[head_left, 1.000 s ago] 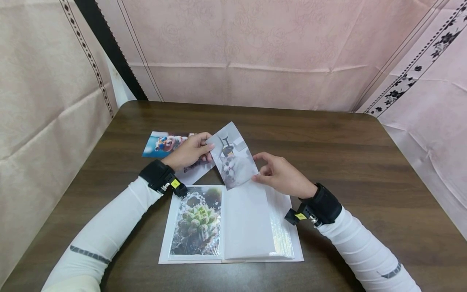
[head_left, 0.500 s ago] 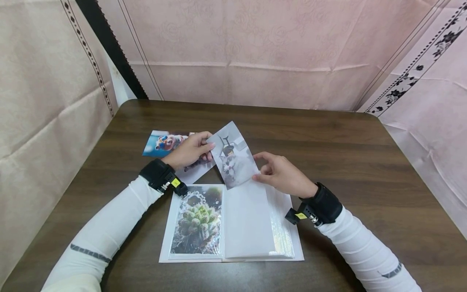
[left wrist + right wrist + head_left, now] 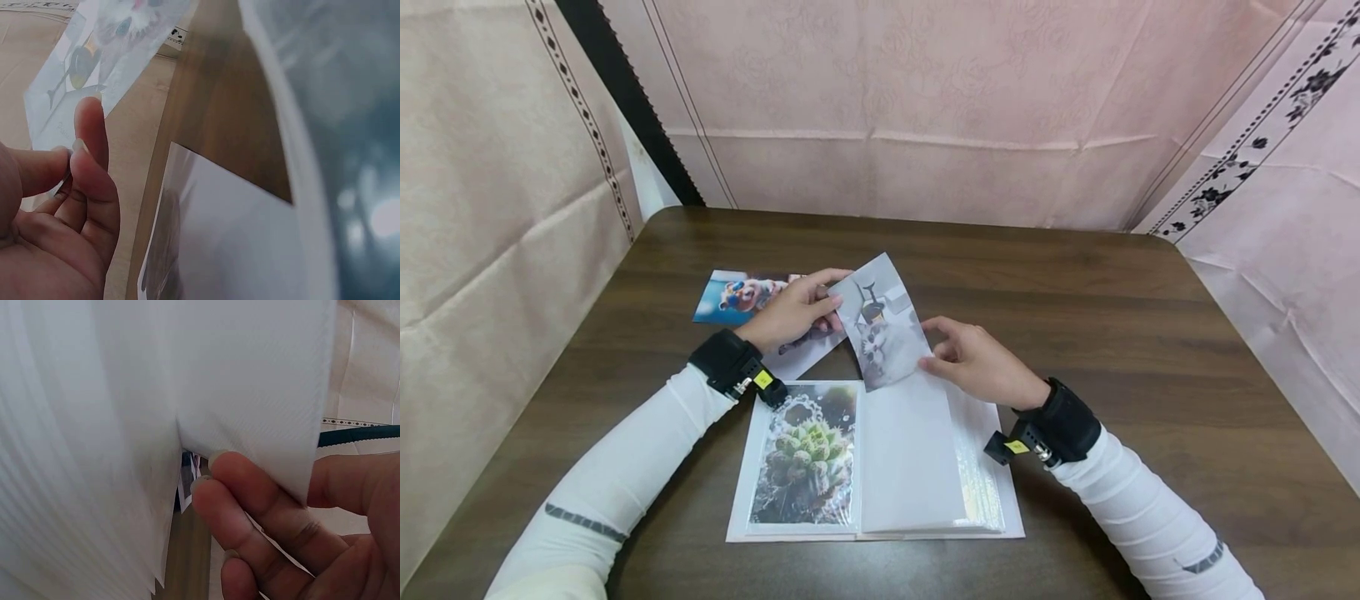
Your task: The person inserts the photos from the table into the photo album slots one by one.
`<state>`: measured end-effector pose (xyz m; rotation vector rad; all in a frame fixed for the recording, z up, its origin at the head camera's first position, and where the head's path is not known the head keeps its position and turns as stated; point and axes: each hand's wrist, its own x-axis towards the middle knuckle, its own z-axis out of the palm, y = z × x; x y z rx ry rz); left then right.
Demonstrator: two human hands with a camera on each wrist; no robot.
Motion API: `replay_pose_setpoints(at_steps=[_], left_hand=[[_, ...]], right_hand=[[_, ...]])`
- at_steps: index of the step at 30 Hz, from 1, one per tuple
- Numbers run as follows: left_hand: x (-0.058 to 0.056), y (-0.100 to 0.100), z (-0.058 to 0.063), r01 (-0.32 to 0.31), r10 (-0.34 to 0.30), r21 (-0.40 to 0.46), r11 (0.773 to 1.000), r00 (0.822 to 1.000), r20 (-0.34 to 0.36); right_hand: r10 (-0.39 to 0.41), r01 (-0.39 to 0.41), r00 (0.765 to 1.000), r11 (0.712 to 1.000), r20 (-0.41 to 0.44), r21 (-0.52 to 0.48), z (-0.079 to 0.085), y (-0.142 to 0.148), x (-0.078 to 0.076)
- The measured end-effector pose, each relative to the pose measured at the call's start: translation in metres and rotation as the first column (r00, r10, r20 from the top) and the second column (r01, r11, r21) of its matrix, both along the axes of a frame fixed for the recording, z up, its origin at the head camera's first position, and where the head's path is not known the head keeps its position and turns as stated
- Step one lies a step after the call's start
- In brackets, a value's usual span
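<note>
Grey-toned, the photo [image 3: 882, 321] has shifted slightly rightward with the left hand [image 3: 793, 312], which pinches its corner; seemingly just an adjustment, as its lower end (whether tucked in, I can't tell) overlaps the open album [image 3: 1011, 510], where the right hand [image 3: 976, 358] pinches a white page [image 3: 910, 467].

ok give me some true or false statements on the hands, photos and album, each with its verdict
1. The left hand holds a grey photo. True.
2. The album is shut. False: the album lies open.
3. A succulent picture shows on the album's left side. True.
4. A partly blue photo lies on the table beyond the album. True.
5. The right hand rests flat on the table. False: the right hand pinches a white album page.
</note>
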<state>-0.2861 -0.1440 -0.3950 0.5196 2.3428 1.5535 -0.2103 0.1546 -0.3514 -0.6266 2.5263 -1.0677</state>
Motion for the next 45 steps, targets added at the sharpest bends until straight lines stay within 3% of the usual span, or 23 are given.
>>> replay_pose_setpoints(at_steps=[15,45], left_hand=[[0.0001,0.0008,-0.0020,0.023,-0.023,0.002,1.000,0.999,-0.023],[-0.0004,0.0013,-0.0039,0.061,-0.061,-0.008,0.998,0.998,0.010]], right_hand=[[0.008,-0.008,1.000,1.000,0.011,-0.007,-0.0001,0.0006,0.0009],[0.006,-0.006,1.000,1.000,0.007,-0.017,-0.0015,0.0003,0.0012]])
